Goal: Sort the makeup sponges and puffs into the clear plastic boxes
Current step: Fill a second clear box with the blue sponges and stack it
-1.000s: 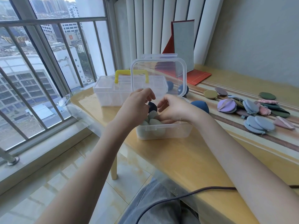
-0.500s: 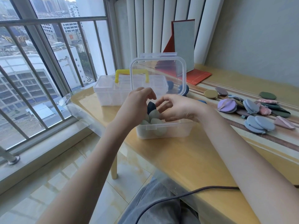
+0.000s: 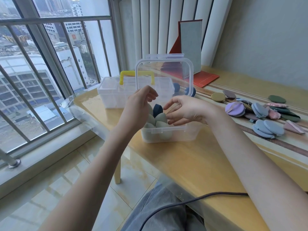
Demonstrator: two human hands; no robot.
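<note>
- Both hands hovered over the near box (image 3: 168, 130), fingers loosely spread and holding nothing: left hand (image 3: 140, 105), right hand (image 3: 186, 110).
- Between them stood the packed sponges (image 3: 160, 118); pressing these down gently seemed wise before closing the raised lid (image 3: 164, 75).
- Puffs (image 3: 266, 114) lay well right of the right hand.
- The right hand hid that side of the box's contents.

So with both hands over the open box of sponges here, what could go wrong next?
1. The sponges are heaped above the rim of the near clear box; one may topple out, or the raised lid may not close.
2. The box sits near the table edge; a nudge from the left hand or right hand could push it off.
3. The puffs remain unsorted.
</note>
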